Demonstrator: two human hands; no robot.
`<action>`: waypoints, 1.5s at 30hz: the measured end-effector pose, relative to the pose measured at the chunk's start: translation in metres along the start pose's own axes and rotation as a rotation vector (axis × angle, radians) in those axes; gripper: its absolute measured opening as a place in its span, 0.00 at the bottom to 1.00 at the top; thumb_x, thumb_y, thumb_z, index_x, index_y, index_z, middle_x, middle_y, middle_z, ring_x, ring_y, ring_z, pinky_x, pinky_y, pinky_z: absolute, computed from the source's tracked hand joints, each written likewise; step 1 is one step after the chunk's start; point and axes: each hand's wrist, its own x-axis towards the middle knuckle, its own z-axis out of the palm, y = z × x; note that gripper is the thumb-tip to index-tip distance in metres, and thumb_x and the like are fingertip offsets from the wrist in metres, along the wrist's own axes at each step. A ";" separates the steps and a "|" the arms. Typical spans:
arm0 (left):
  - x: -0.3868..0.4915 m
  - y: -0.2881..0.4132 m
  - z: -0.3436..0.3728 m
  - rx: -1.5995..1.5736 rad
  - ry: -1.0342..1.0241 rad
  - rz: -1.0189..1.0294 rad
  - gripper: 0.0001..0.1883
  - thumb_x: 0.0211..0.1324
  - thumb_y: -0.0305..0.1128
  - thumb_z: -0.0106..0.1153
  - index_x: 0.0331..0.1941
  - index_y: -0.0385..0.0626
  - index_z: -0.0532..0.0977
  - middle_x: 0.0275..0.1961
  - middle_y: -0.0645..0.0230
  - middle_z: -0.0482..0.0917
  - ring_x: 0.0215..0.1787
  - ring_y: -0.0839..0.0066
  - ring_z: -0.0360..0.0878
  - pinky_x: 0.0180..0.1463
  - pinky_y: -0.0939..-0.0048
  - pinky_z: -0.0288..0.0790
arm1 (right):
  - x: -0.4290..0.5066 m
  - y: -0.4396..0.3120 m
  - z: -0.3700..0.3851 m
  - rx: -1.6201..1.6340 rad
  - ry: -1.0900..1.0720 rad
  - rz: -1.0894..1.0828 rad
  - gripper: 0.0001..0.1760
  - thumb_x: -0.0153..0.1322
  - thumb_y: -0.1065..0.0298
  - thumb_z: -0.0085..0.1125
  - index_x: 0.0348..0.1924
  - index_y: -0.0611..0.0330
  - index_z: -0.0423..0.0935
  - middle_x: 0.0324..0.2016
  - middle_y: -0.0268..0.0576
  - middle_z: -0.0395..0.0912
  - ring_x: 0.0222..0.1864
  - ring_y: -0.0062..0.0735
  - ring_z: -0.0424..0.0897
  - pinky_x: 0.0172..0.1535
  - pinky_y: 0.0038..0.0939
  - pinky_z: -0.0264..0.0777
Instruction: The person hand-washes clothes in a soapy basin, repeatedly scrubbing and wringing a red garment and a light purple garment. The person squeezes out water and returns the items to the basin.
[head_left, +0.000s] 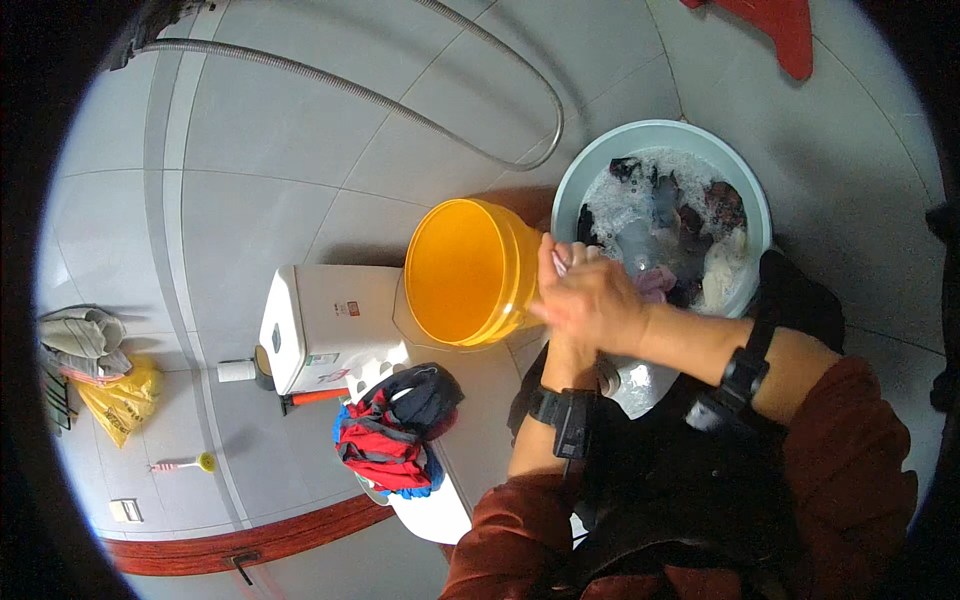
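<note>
My left hand (556, 274) and my right hand (596, 307) are pressed together near the near left rim of a round light-blue basin (754, 187). Their fingers overlap and look blurred. A small pale pinkish patch shows between them; whether it is cloth they hold cannot be told. The basin holds foamy water with wet dark garments (666, 199), a white cloth (720, 274) and a pink cloth (655, 283). Just left of my hands, a yellow plastic bucket (457, 274) stands with its opening in view.
Left of the bucket is a white lidded bin (337, 315). Red, blue and dark clothes (390, 442) lie piled nearby. A metal shower hose (360, 94) loops above the bucket. A red plastic object (787, 37) is at the top right. A yellow bag (120, 397) hangs at the far left.
</note>
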 end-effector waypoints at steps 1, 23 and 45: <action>-0.001 0.000 0.001 0.012 -0.032 0.004 0.18 0.64 0.51 0.41 0.38 0.50 0.72 0.34 0.69 0.75 0.36 0.70 0.74 0.43 0.67 0.70 | -0.002 0.001 0.002 -0.021 -0.027 0.144 0.14 0.66 0.57 0.53 0.20 0.52 0.75 0.18 0.44 0.76 0.22 0.42 0.79 0.26 0.41 0.74; 0.004 -0.013 -0.014 -0.286 -0.542 0.313 0.15 0.64 0.46 0.41 0.38 0.50 0.73 0.37 0.68 0.77 0.39 0.68 0.75 0.45 0.65 0.70 | 0.014 0.002 -0.018 0.025 -0.192 0.180 0.16 0.69 0.54 0.48 0.23 0.54 0.75 0.19 0.44 0.74 0.24 0.41 0.75 0.29 0.37 0.71; -0.006 -0.004 -0.006 -0.122 -0.068 -0.029 0.18 0.64 0.50 0.39 0.34 0.49 0.72 0.33 0.70 0.75 0.35 0.71 0.74 0.40 0.67 0.70 | 0.007 0.009 -0.011 -0.085 -0.070 0.433 0.12 0.65 0.58 0.56 0.21 0.53 0.75 0.16 0.44 0.76 0.22 0.43 0.79 0.25 0.40 0.72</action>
